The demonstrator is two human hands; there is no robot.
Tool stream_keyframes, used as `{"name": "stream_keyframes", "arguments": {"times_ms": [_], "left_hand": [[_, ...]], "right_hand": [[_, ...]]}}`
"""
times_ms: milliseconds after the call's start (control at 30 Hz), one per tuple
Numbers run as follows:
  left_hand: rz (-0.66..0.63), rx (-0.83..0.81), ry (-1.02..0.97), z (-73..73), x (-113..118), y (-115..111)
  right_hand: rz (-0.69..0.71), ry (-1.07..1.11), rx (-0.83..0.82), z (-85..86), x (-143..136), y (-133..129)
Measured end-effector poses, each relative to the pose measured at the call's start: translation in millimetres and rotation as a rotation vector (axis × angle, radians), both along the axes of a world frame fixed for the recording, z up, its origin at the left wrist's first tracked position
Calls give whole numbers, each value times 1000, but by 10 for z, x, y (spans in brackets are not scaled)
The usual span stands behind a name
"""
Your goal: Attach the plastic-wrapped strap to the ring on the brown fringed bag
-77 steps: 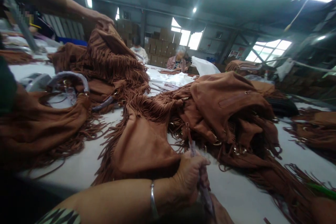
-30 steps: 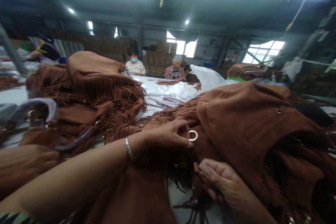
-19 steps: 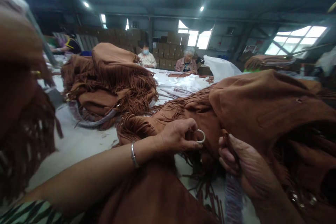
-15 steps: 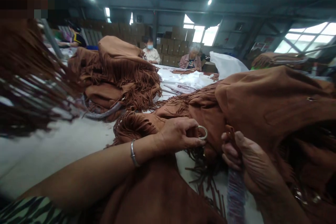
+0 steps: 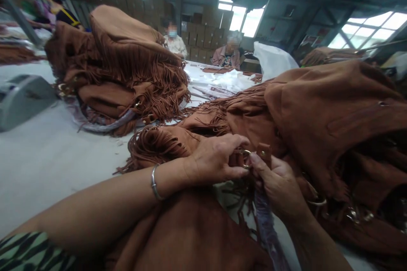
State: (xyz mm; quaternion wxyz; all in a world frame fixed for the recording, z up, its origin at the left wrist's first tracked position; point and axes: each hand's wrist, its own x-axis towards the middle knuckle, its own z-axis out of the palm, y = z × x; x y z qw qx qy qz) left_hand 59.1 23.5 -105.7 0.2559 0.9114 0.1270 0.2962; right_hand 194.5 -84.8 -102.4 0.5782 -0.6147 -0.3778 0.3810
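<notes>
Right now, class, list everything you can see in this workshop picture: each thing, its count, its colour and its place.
fringed bag: one, brown suede, at the hands, right of centre
metal ring: one, gold, on the bag between both hands
wrapped strap: one, greyish film, running down under the right hand
bag pile: one stack, brown, far left on table
table: one, white
grey box: one, left edge
seated people: two, far end
cartons: many, brown, back wall
bracelet: one, silver, left wrist
left hand: fingers at the ring
right hand: gripping strap end
</notes>
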Motion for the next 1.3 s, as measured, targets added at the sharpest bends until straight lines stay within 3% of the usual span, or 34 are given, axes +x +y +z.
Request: {"name": "stream_keyframes", "arguments": {"times_ms": [200,367,567,767,1067,1300], "left_hand": [[-251,80,26,69,-69,32],[-168,-84,-35,52,-66,56],[-106,-119,-3,23,-36,46],[-133,-108,17,17,-16,59],[-107,-238,47,30,-14,81],[-111,-201,145,61,-11,76]], "right_hand": [[284,-104,-114,239,93,-48],[160,146,-104,178,107,-55],[39,180,-38,75,103,-78],[55,172,-112,61,72,-47],[72,345,-67,27,43,-32],[49,304,-82,15,27,-22]]}}
